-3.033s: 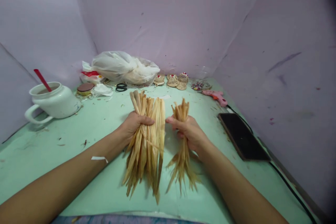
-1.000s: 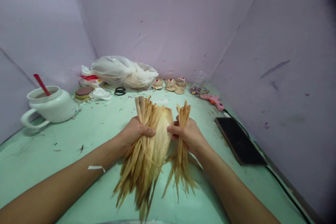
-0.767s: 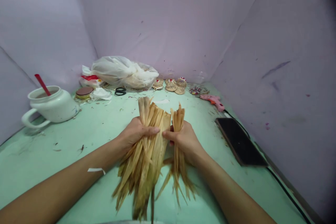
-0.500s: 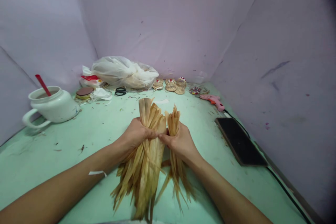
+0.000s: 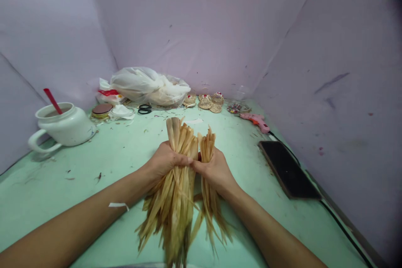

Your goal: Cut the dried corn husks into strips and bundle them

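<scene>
My left hand [image 5: 165, 161] is closed round a thick bundle of dry tan husk strips [image 5: 176, 201], held upright above the green table [image 5: 125, 150]. My right hand [image 5: 215, 169] grips a thinner bundle of the same strips [image 5: 207, 146] just to the right. The two hands touch at the thumbs and the bundles stand side by side. The strips' lower ends fan out toward me and blur near the bottom edge.
A white pot [image 5: 64, 125] with a red stick stands at left. Along the back lie a plastic bag [image 5: 149, 86], scissors [image 5: 144, 109], small woven pieces [image 5: 207, 101] and a pink glue gun [image 5: 255, 119]. A black slab [image 5: 287, 169] with a cable lies at right.
My hands have come together from a gap apart until they touch, bringing the thin bundle up against the thick one. Both grips have stayed closed.
</scene>
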Demonstrator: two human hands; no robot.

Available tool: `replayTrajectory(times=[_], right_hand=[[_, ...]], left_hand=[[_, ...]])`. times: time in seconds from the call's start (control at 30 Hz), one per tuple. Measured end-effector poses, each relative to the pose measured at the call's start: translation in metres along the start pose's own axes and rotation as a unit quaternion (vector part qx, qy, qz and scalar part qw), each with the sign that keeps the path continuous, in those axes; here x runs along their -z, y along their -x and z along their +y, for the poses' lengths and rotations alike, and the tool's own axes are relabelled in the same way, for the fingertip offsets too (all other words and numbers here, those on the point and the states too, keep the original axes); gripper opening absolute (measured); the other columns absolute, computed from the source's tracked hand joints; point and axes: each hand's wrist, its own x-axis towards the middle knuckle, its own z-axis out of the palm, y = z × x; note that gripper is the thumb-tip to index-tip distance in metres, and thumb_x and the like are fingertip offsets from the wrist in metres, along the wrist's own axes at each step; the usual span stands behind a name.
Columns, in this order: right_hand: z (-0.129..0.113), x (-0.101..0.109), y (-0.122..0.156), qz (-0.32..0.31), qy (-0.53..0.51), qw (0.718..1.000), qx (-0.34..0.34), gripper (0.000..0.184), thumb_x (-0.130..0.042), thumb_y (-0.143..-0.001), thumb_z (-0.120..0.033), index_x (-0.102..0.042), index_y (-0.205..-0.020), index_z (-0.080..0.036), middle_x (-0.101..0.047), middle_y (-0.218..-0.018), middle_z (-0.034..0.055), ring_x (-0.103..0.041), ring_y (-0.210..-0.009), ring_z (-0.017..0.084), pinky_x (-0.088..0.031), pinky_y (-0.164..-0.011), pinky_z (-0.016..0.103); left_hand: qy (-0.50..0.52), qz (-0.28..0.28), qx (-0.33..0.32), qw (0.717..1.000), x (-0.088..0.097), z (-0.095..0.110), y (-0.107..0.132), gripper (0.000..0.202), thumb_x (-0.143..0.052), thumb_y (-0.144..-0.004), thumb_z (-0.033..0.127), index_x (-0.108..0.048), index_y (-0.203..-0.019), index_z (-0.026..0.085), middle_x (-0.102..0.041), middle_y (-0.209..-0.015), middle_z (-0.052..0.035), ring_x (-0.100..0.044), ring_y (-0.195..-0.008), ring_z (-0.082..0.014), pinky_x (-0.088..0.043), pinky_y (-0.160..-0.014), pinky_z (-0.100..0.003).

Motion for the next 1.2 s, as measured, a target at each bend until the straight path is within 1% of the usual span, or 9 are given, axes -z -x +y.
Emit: replayTrajectory(times=[0.1, 0.23, 0.37, 0.57, 0.73, 0.9, 1.0, 1.1, 1.2], right_hand=[[0.001, -0.001, 0.0, 0.004, -0.002, 1.0, -0.003, 0.022, -0.064, -0.059, -0.022, -0.05, -0.076, -0.018, -0.056, -0.07, 0.0005, -0.051, -0.061, 0.014, -0.042, -0.055, 0.024], [0.0, -0.001, 0.001, -0.01, -0.007, 1.0, 0.0, 0.021, -0.063, -0.059, -0.02, -0.049, -0.075, -0.018, -0.055, -0.068, -0.0005, -0.051, -0.061, 0.014, -0.042, -0.056, 0.024], [-0.004, -0.002, 0.003, -0.007, 0.006, 1.0, 0.007, 0.019, -0.059, -0.059, -0.017, -0.051, -0.076, -0.018, -0.055, -0.068, -0.0006, -0.051, -0.062, 0.014, -0.042, -0.055, 0.024], [0.002, -0.006, 0.004, 0.042, 0.032, 0.998, 0.021, 0.019, -0.053, -0.056, -0.013, -0.054, -0.074, -0.017, -0.057, -0.071, -0.0002, -0.053, -0.066, 0.015, -0.043, -0.058, 0.024], [0.005, -0.003, 0.0, 0.025, -0.045, 0.999, 0.0, 0.016, -0.053, -0.055, -0.013, -0.053, -0.07, -0.017, -0.055, -0.063, -0.0018, -0.051, -0.059, 0.014, -0.042, -0.054, 0.025], [0.003, 0.001, -0.001, -0.06, -0.18, 0.98, -0.055, 0.034, -0.063, -0.058, -0.021, -0.055, -0.091, -0.016, -0.064, -0.081, 0.0043, -0.059, -0.071, 0.02, -0.048, -0.065, 0.031], [0.006, -0.001, 0.0, -0.032, -0.136, 0.989, -0.046, 0.037, -0.066, -0.057, -0.02, -0.054, -0.092, -0.016, -0.064, -0.083, 0.0042, -0.06, -0.073, 0.02, -0.048, -0.068, 0.031], [0.006, -0.004, 0.001, -0.011, -0.095, 0.995, -0.027, 0.037, -0.062, -0.057, -0.016, -0.053, -0.093, -0.017, -0.064, -0.081, 0.0029, -0.059, -0.071, 0.018, -0.048, -0.066, 0.029], [0.003, -0.007, 0.003, 0.006, -0.058, 0.998, -0.006, 0.04, -0.056, -0.055, -0.011, -0.051, -0.095, -0.016, -0.063, -0.084, 0.0028, -0.059, -0.072, 0.018, -0.047, -0.063, 0.027]], left_hand=[[-0.032, 0.015, -0.007, 0.999, 0.001, 0.001, 0.001, 0.039, -0.067, -0.047, 0.011, -0.064, -0.086, 0.01, -0.068, -0.075, -0.0082, -0.064, -0.067, -0.0255, -0.051, -0.06, -0.035], [-0.049, 0.042, 0.006, 0.998, 0.0, 0.002, 0.001, 0.035, -0.061, -0.047, 0.007, -0.063, -0.082, 0.01, -0.066, -0.066, -0.0059, -0.062, -0.058, -0.0227, -0.05, -0.052, -0.032], [-0.009, 0.024, 0.013, 1.0, -0.001, 0.0, -0.001, 0.037, -0.058, -0.045, 0.005, -0.062, -0.082, 0.01, -0.065, -0.064, -0.0048, -0.06, -0.055, -0.021, -0.049, -0.052, -0.033], [-0.014, 0.024, 0.021, 0.999, -0.006, -0.002, 0.001, 0.035, -0.059, -0.045, 0.005, -0.062, -0.079, 0.01, -0.065, -0.063, -0.0052, -0.061, -0.056, -0.0224, -0.049, -0.053, -0.033], [0.014, -0.007, 0.014, 1.0, -0.002, 0.0, 0.0, 0.035, -0.063, -0.045, 0.007, -0.062, -0.08, 0.01, -0.065, -0.063, -0.0037, -0.061, -0.056, -0.0201, -0.05, -0.055, -0.032], [0.021, -0.006, -0.007, 1.0, 0.005, 0.001, -0.003, 0.042, -0.064, -0.049, 0.008, -0.062, -0.091, 0.011, -0.067, -0.073, -0.0052, -0.064, -0.069, -0.024, -0.052, -0.064, -0.036], [-0.015, 0.013, -0.004, 1.0, 0.004, 0.001, -0.003, 0.043, -0.064, -0.047, 0.007, -0.062, -0.09, 0.01, -0.065, -0.068, -0.0044, -0.064, -0.069, -0.0259, -0.052, -0.062, -0.037], [-0.053, 0.035, -0.007, 0.998, 0.0, 0.001, -0.001, 0.037, -0.061, -0.047, 0.005, -0.062, -0.084, 0.009, -0.065, -0.067, -0.0044, -0.062, -0.062, -0.0223, -0.051, -0.057, -0.034], [-0.05, 0.024, -0.008, 0.998, -0.002, 0.0, 0.0, 0.035, -0.058, -0.046, 0.003, -0.062, -0.081, 0.008, -0.064, -0.066, -0.0042, -0.06, -0.058, -0.0199, -0.05, -0.055, -0.033]])
